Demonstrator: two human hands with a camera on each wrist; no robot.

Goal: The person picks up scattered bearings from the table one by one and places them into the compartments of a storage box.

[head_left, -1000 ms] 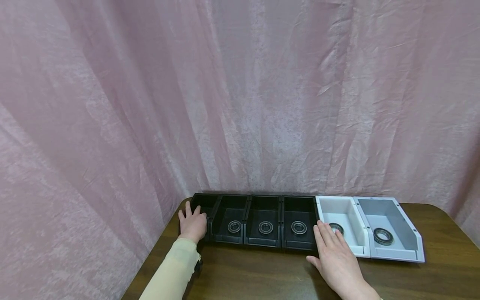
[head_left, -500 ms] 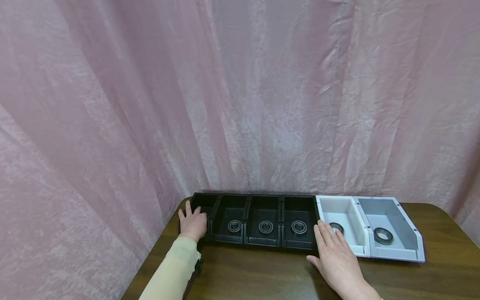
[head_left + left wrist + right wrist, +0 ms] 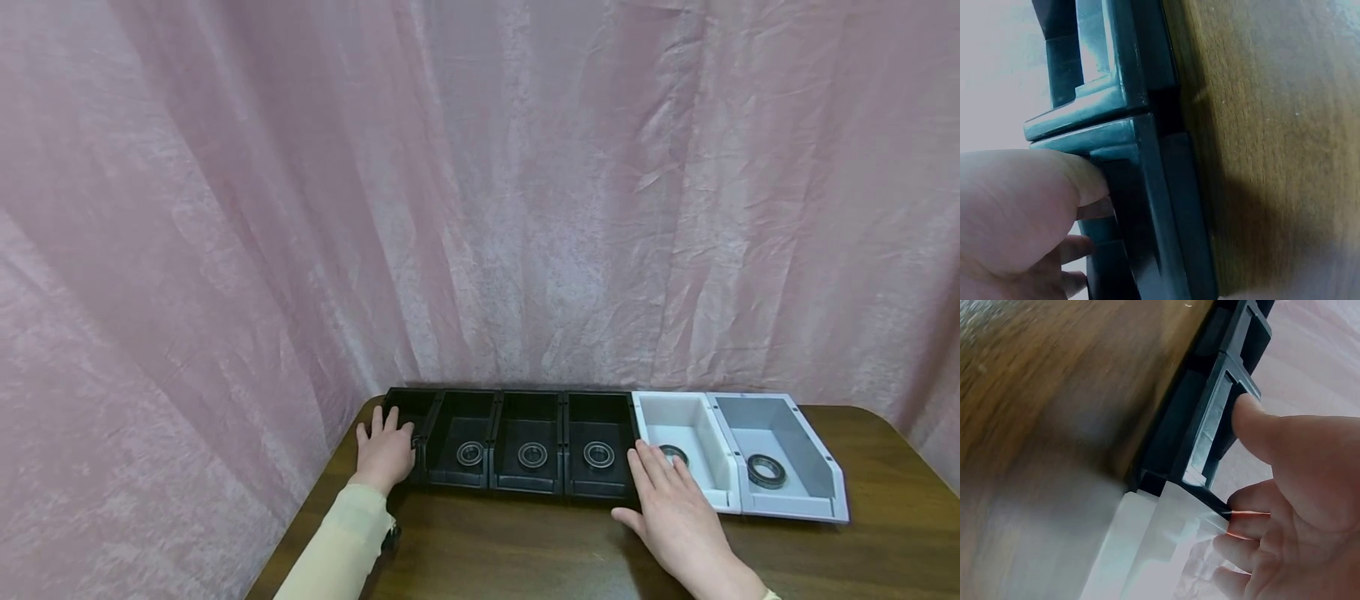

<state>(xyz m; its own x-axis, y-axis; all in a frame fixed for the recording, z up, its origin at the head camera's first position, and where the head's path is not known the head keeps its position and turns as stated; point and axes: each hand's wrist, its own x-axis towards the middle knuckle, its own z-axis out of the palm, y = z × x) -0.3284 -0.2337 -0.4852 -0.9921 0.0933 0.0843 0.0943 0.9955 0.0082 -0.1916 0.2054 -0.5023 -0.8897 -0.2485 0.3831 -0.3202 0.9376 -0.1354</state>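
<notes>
In the head view, my left hand lies over the front of the leftmost black bin, fingers spread; its body hides most of that bin's front. Up close in the left wrist view, the thumb reaches over the bin's front wall. My right hand has its fingers straight over the seam between the rightmost black bin and the white bin. It partly covers a ball bearing in the white bin. Neither hand visibly holds anything.
Bearings lie in the other black bins: one left, one middle, one right. The grey bin at the right end holds a larger bearing. The bins stand side by side on a wooden table, before a pink curtain.
My left hand has shifted very slightly, its fingers straightening a little over the leftmost bin. The right hand, bins and visible bearings stay practically where they were.
</notes>
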